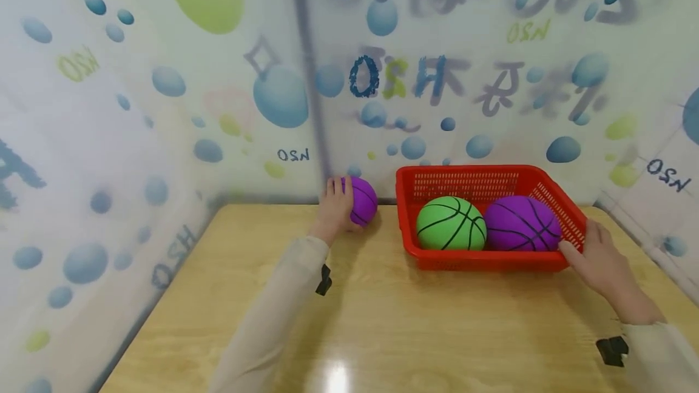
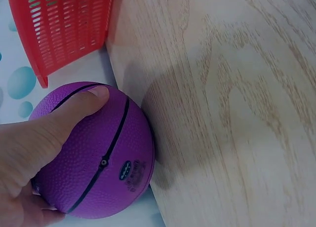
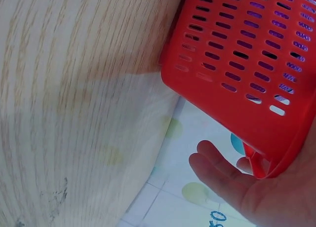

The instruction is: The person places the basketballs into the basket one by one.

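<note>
Purple basketball is grasped by the left hand. The right hand grips the red plastic basket.

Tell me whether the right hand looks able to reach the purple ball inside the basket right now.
Likely yes: the right hand holds the red basket at its right end, close to that purple ball, and the open top leaves a way in from above.
</note>
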Action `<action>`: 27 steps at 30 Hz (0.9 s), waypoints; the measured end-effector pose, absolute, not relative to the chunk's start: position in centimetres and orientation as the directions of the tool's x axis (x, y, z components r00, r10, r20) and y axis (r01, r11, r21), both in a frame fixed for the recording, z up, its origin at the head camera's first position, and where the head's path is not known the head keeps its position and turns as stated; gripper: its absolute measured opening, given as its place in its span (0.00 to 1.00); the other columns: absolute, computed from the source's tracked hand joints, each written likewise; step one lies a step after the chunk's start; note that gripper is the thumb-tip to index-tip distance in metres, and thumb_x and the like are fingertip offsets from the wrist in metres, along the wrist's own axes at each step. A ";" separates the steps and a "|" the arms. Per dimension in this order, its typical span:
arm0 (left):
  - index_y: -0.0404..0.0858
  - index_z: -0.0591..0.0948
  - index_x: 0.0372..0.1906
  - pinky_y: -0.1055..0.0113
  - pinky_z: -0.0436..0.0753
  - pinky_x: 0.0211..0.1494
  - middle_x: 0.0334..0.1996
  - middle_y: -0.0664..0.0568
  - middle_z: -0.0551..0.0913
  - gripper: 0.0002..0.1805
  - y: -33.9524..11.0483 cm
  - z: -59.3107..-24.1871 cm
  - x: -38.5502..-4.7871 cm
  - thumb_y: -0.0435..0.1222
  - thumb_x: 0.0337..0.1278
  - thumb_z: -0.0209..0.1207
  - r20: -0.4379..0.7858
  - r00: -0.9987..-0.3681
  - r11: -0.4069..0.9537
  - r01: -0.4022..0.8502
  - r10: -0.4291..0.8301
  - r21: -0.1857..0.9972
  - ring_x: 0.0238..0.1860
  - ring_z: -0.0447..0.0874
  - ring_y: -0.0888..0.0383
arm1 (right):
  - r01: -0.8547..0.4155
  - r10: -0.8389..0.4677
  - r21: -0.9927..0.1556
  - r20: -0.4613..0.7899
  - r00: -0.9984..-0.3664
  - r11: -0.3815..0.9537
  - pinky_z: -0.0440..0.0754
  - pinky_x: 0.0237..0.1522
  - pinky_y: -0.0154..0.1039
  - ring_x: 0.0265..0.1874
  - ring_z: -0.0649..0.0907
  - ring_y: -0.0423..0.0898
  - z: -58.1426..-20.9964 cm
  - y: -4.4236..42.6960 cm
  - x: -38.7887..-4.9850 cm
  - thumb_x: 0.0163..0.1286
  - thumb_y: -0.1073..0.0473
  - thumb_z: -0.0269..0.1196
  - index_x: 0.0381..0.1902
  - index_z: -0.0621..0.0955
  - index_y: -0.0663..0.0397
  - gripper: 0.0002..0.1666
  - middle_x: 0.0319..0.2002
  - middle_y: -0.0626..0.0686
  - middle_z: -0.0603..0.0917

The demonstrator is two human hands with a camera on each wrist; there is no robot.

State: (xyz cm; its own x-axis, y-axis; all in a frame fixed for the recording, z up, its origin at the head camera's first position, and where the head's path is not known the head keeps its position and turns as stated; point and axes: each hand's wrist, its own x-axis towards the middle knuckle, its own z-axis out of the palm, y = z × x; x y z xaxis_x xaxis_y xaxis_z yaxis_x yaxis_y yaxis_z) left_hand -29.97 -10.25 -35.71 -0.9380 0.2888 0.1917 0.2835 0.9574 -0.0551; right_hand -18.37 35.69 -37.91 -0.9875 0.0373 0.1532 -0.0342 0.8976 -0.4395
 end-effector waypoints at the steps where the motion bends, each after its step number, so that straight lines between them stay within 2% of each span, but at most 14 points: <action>1: 0.26 0.49 0.69 0.48 0.63 0.63 0.62 0.28 0.57 0.71 -10.1 -35.9 -29.9 0.58 0.21 0.75 0.192 -0.936 0.955 0.291 0.296 -0.055 0.64 0.55 0.33 | -0.027 0.043 -0.436 0.151 -0.988 0.900 0.68 0.35 0.70 0.42 0.63 0.73 -38.0 35.8 -18.2 0.71 0.48 0.43 0.63 0.42 0.84 0.45 0.55 0.82 0.50; 7: 0.27 0.49 0.70 0.50 0.65 0.62 0.62 0.29 0.58 0.74 -9.6 -36.1 -30.8 0.59 0.16 0.76 0.253 -0.920 0.954 0.293 0.298 -0.061 0.64 0.57 0.34 | -0.021 0.051 -0.437 0.153 -0.987 0.899 0.66 0.36 0.72 0.44 0.61 0.74 -37.6 36.4 -18.0 0.71 0.48 0.42 0.65 0.40 0.82 0.45 0.57 0.82 0.48; 12: 0.27 0.50 0.69 0.51 0.63 0.64 0.62 0.30 0.59 0.74 -10.3 -36.0 -31.4 0.59 0.13 0.77 0.257 -0.931 0.965 0.258 0.259 -0.040 0.64 0.56 0.37 | -0.021 0.046 -0.436 0.142 -0.989 0.900 0.66 0.37 0.72 0.44 0.62 0.74 -37.4 36.0 -18.4 0.71 0.47 0.42 0.65 0.40 0.82 0.46 0.58 0.82 0.47; 21: 0.28 0.47 0.70 0.51 0.61 0.64 0.63 0.30 0.56 0.74 -10.7 -36.2 -30.8 0.57 0.15 0.77 0.214 -0.942 0.965 0.261 0.260 -0.027 0.65 0.54 0.36 | -0.019 0.043 -0.433 0.131 -0.990 0.901 0.65 0.39 0.72 0.45 0.61 0.75 -37.6 35.6 -18.4 0.71 0.47 0.41 0.64 0.39 0.83 0.46 0.59 0.83 0.46; 27: 0.28 0.50 0.70 0.51 0.66 0.62 0.62 0.31 0.58 0.71 -10.6 -36.6 -30.4 0.57 0.19 0.76 0.223 -0.932 0.958 0.278 0.286 -0.070 0.63 0.57 0.37 | -0.020 0.028 -0.414 0.109 -0.994 0.910 0.66 0.40 0.72 0.45 0.62 0.77 -38.1 35.7 -18.0 0.72 0.46 0.41 0.64 0.38 0.84 0.47 0.58 0.84 0.46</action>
